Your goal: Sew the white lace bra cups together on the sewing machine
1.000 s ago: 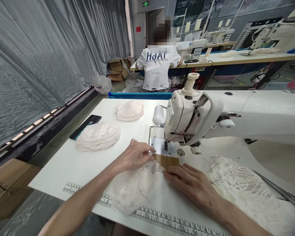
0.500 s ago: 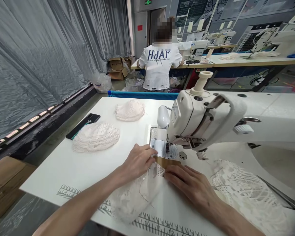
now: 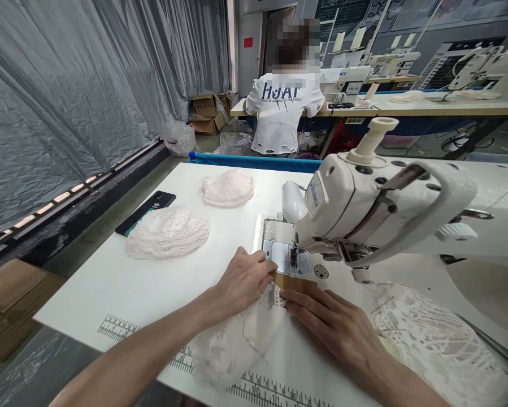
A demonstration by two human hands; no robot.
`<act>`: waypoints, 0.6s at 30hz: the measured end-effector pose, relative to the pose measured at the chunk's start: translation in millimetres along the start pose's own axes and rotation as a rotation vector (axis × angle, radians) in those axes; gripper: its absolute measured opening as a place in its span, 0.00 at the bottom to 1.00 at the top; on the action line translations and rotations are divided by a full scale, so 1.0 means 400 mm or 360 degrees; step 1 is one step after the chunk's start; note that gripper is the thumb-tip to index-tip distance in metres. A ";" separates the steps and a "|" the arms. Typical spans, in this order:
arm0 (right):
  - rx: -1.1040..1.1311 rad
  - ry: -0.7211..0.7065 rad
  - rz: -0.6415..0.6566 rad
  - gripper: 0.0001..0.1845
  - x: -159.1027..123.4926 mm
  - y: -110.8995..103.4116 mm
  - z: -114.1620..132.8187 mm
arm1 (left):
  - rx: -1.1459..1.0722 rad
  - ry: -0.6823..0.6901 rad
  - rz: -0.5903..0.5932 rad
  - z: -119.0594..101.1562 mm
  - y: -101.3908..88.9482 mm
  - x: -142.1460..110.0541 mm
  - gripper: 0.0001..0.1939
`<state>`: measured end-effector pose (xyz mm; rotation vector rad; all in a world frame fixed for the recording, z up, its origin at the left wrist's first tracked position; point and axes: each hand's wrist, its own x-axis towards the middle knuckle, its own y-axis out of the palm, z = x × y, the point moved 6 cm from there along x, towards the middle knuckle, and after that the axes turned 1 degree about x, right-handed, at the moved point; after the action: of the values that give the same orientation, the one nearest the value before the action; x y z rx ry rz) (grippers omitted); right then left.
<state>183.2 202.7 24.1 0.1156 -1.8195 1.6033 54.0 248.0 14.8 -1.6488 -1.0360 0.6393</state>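
A sheer white lace piece [image 3: 237, 345] with a dotted edge lies on the table in front of the sewing machine [image 3: 342, 203]. My left hand [image 3: 247, 277] is closed on its upper edge, thumb and fingers bent together beside the metal needle plate [image 3: 279, 254]. My right hand [image 3: 325, 316] rests palm down, its fingers stretched out and their tips touching the lace's dotted edge. The presser foot [image 3: 294, 257] stands beyond both hands, with no lace under it. A brown strip [image 3: 294, 281] on the table runs between the hands and the plate.
Stacked lace pieces [image 3: 169, 232] partly cover a dark phone-like object [image 3: 163, 199]; another lace pile [image 3: 228, 187] lies behind. At right are more lace [image 3: 431, 339] and scissors [image 3: 491, 342]. A person [image 3: 285, 113] sits ahead, facing away. A cardboard box [image 3: 16, 305] stands left.
The view has shifted slightly, so the machine appears larger and farther right. Both hands and the lace keep nearly the same place on the table.
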 end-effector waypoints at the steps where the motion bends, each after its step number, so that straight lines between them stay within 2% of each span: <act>1: -0.0008 0.0006 0.0005 0.18 0.002 0.000 0.000 | 0.0019 0.0007 -0.0011 0.000 0.001 0.001 0.08; 5: -0.0060 0.0007 0.0027 0.18 0.007 0.002 0.004 | 0.0165 0.0028 -0.0133 0.010 -0.008 0.009 0.07; 8: -0.0117 0.0005 0.0024 0.19 0.005 0.001 0.007 | 0.0375 0.0010 -0.0436 0.008 -0.043 0.005 0.08; 10: -0.0154 0.0015 0.0009 0.19 0.003 -0.002 0.009 | 0.0449 0.0055 -0.0637 -0.014 -0.065 -0.013 0.10; 11: -0.0168 0.0023 0.0004 0.19 0.002 -0.004 0.010 | 0.0452 0.0121 -0.0666 -0.031 -0.067 -0.023 0.11; 13: -0.0180 0.0047 -0.0011 0.19 0.001 -0.009 0.013 | 0.0428 0.0277 -0.0560 -0.067 -0.051 -0.044 0.11; 15: -0.0168 0.0077 -0.0016 0.19 -0.001 -0.014 0.015 | 0.0406 0.0356 -0.0353 -0.090 -0.026 -0.059 0.08; 18: -0.0126 0.0118 -0.0007 0.19 -0.005 -0.013 0.016 | 0.0346 0.0272 -0.0163 -0.085 -0.011 -0.063 0.07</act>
<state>184.6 195.0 27.6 0.0236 -1.8213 1.5106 68.0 210.1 27.8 -1.4252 -0.8887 0.5144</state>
